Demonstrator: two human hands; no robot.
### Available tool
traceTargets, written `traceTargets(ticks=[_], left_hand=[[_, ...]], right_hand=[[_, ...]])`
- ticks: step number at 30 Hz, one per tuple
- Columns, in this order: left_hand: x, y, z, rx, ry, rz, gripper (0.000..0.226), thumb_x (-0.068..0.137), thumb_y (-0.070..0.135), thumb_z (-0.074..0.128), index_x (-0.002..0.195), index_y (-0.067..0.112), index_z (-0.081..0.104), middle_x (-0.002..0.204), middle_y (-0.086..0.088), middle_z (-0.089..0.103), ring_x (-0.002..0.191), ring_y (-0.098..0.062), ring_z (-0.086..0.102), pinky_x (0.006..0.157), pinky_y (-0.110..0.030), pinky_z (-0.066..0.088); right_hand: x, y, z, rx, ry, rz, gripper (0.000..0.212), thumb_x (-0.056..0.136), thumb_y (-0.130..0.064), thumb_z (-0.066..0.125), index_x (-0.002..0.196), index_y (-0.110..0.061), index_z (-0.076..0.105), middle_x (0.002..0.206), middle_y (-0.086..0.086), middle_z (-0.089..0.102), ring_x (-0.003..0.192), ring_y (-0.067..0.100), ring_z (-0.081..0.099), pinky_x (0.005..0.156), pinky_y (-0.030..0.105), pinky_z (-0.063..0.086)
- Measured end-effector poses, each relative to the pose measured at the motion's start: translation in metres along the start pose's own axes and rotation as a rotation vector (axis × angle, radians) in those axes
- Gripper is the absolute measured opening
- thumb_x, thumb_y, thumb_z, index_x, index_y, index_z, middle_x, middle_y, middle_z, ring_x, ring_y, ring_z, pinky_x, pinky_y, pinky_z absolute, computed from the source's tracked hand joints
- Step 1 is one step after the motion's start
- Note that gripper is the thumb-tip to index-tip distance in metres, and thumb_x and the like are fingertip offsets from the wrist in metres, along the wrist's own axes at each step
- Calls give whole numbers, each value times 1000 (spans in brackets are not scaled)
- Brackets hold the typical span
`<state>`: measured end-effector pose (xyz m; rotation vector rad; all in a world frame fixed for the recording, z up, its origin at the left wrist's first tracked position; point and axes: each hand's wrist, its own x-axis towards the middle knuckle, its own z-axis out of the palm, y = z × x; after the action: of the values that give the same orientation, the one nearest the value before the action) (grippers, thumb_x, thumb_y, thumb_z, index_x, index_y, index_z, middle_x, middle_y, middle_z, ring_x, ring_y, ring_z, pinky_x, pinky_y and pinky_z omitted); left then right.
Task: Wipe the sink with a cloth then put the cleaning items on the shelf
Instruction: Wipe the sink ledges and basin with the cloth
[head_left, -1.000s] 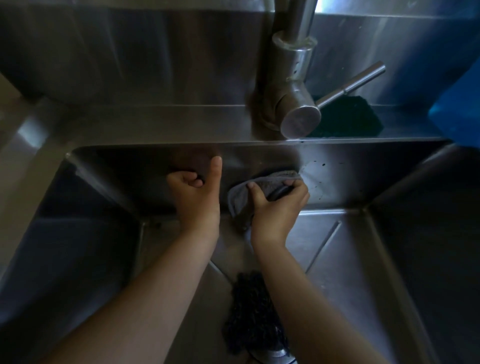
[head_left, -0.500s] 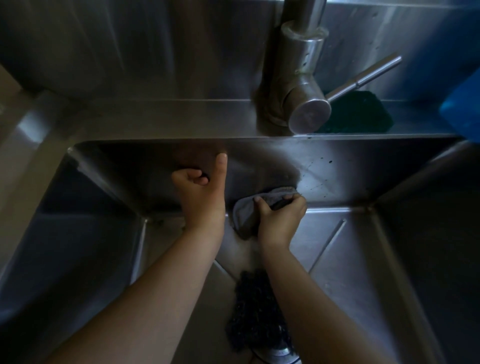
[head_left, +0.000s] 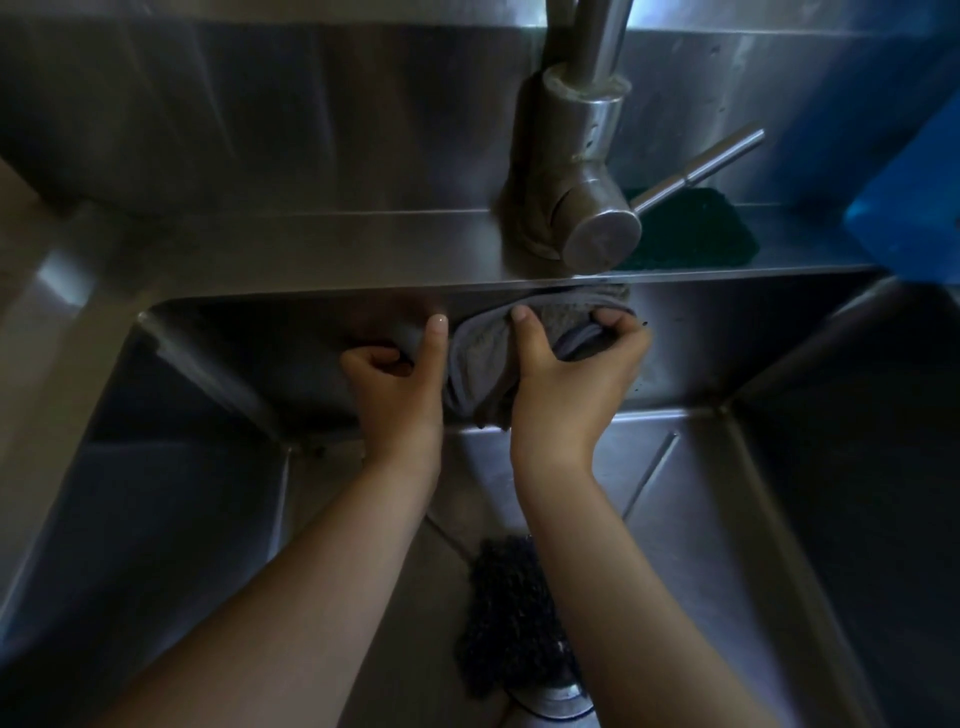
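Sink: a stainless steel basin (head_left: 753, 353) is seen from above, its back wall facing the camera.
Cloth: a grey cloth (head_left: 483, 358) is held bunched against the upper part of the back wall, just under the rim and below the tap.
Right hand: the right hand (head_left: 566, 384) is closed round the cloth. Its thumb is laid over the front of the fabric and its fingers (head_left: 618, 325) are curled over the right end, so the cloth is pinched between them.
Left hand: the left hand (head_left: 400, 384) is placed just left of the cloth. Its fingers are curled into the palm and nothing is seen held in them. Its thumb is stretched straight up, with the tip set against the back wall.
Tap: a steel tap (head_left: 571, 171) is mounted on the worktop (head_left: 311, 249) behind the basin, with its lever (head_left: 701, 166) pointed up and to the right.
Green pad: a dark green pad (head_left: 696, 228) is laid on the worktop behind the tap, under the lever.
Blue object: a blue object (head_left: 909, 197) is cut off at the right edge. What it is cannot be told.
Basin floor: a dark, rough-textured scrubber (head_left: 514, 618) is lying between the forearms, with its lower end touching the metal drain (head_left: 550, 699).
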<state>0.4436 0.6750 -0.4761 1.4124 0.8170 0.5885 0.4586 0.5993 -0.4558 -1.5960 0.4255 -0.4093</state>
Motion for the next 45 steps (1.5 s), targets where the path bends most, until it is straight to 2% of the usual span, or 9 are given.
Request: traceTargets(ticks=[6,12,21,24,26,28,32,39,45], left_hand=[[0,-2,1,-34,-17,-18,36,80,32,67,75,26,32,79,6,41,68,-5,44,55,-3,39],[5,-7,2,-80,-29,-42,38,78,34,69,76,26,32,89,-7,47,78,-19,48,71,-27,44],[10,-12,-1,-42,-55,-48,39,76,40,70,75,27,32,85,-10,49,72,-22,48,67,-32,43],[12,-13,-4,-38,-109,-88,42,72,47,70,77,27,34,85,-5,49,71,-17,48,67,-34,46],[13,-14,-6,-28,-171,-96,44,68,52,68,72,25,33,73,-1,45,59,-13,42,57,-29,40],[10,-13,-9,40,-224,-87,49,64,59,65,65,24,30,61,3,33,49,-10,32,47,-22,32],[0,-9,-14,78,-238,-64,54,51,69,58,62,25,29,60,4,29,49,-11,28,47,-24,26],[-21,-1,-8,96,-239,-24,45,81,47,62,62,22,29,60,3,29,48,-12,28,44,-23,21],[-39,11,19,60,-152,-21,37,82,41,63,68,17,38,63,2,37,56,-12,37,55,-26,36]], right_hand=[[4,39,0,-92,-53,39,50,69,-19,81,97,-19,39,106,-1,41,95,12,43,78,9,28],[7,95,-2,-290,-89,137,48,70,-14,79,100,-10,42,110,11,41,98,25,47,80,18,31],[10,89,-12,-328,-130,210,41,74,-13,76,99,-14,43,114,14,48,89,20,47,74,15,32],[4,83,-20,-299,-124,223,41,73,-17,78,98,-17,45,114,10,52,94,20,52,87,25,41],[0,78,-26,-275,-96,229,43,72,-18,79,96,-20,44,114,10,53,98,22,54,94,34,44],[-4,70,-32,-240,-70,242,44,71,-20,79,97,-22,43,115,9,53,99,20,53,97,39,44],[-5,47,-44,-160,-8,232,45,69,-21,81,96,-25,44,116,8,53,103,22,55,97,43,45],[11,8,-67,-57,-14,163,42,72,-19,79,95,-26,44,119,7,50,105,19,53,98,42,45],[41,-8,-77,-41,-38,74,46,68,-21,81,84,-34,39,110,3,52,104,20,53,96,44,45]])
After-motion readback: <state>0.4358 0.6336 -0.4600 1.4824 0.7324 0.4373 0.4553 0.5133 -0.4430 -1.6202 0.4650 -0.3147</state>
